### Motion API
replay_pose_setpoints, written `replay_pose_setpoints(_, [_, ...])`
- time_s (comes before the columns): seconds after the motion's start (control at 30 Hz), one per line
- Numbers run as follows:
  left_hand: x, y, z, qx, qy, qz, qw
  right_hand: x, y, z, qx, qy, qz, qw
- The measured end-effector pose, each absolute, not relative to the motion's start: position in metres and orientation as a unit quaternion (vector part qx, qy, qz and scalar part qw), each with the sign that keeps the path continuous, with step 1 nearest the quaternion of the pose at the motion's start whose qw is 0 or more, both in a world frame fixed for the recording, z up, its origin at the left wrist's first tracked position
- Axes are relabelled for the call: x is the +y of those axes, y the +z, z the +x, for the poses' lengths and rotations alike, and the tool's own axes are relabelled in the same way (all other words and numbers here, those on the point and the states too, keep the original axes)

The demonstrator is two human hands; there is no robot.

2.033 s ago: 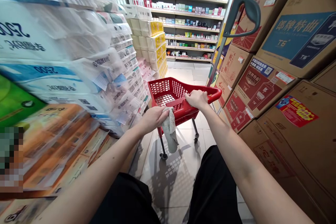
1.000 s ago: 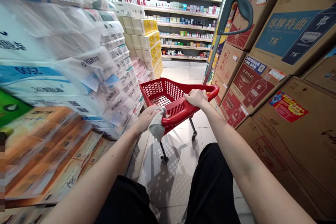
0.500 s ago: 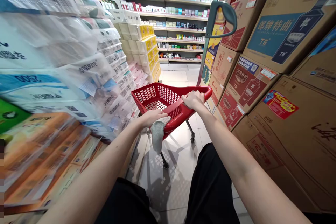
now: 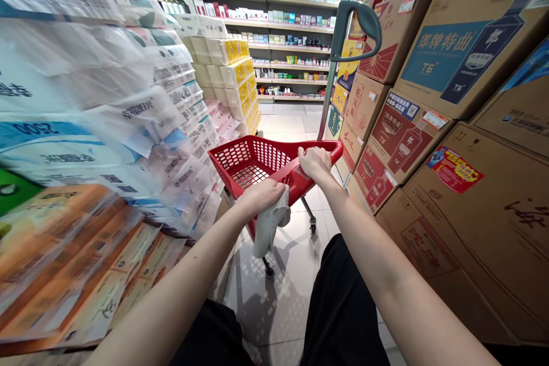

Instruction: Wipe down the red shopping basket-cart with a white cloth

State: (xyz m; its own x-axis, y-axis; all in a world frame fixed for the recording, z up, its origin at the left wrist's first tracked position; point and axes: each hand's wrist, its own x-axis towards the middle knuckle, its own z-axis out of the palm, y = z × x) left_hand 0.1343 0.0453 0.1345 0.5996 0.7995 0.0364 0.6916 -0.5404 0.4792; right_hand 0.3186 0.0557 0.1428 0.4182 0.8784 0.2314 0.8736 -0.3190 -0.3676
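A red shopping cart [image 4: 274, 155] with a perforated basket and legs on castors stands in front of me. My right hand [image 4: 315, 162] is closed over its red handle rim, towards the right end. My left hand [image 4: 265, 194] is closed on a pale grey cloth [image 4: 269, 229] at the left part of the handle. The cloth hangs down over the rim, and the fingertips are partly hidden by it. Inside, the basket shows its bare grid floor.
Plastic-wrapped tissue packs [image 4: 81, 91] are stacked on the left. Cardboard cartons [image 4: 463, 51] form a wall on the right. A grey loop handle [image 4: 374, 28] on a metal pole rises behind the cart; its foot is hidden. Shelves of small goods [image 4: 291, 28] stand across the back.
My left hand has slid right along the handle with the cloth, which bunches closer to my right hand. The right hand keeps its grip. The view has shifted slightly.
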Motion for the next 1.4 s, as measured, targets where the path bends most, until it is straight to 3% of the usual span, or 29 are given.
replay_pose_setpoints(0.23, [0.011, 0.147, 0.152, 0.513, 0.076, 0.848, 0.107, 0.056, 0.141, 0.319, -0.552, 0.004, -0.805, 0.216])
replay_pose_setpoints(0.83, [-0.004, 0.144, 0.144, 0.413, 0.071, 0.906, 0.056, 0.066, 0.14, 0.331, -0.539, -0.008, -0.82, 0.191])
replay_pose_setpoints(1.13, [-0.009, 0.142, 0.138, 0.387, 0.091, 0.911, 0.11, 0.068, 0.141, 0.341, -0.574, 0.013, -0.804, 0.155])
replay_pose_setpoints(1.4, [0.0, 0.137, 0.127, 0.318, 0.168, 0.88, 0.312, 0.06, 0.146, 0.36, -0.617, 0.015, -0.776, 0.134])
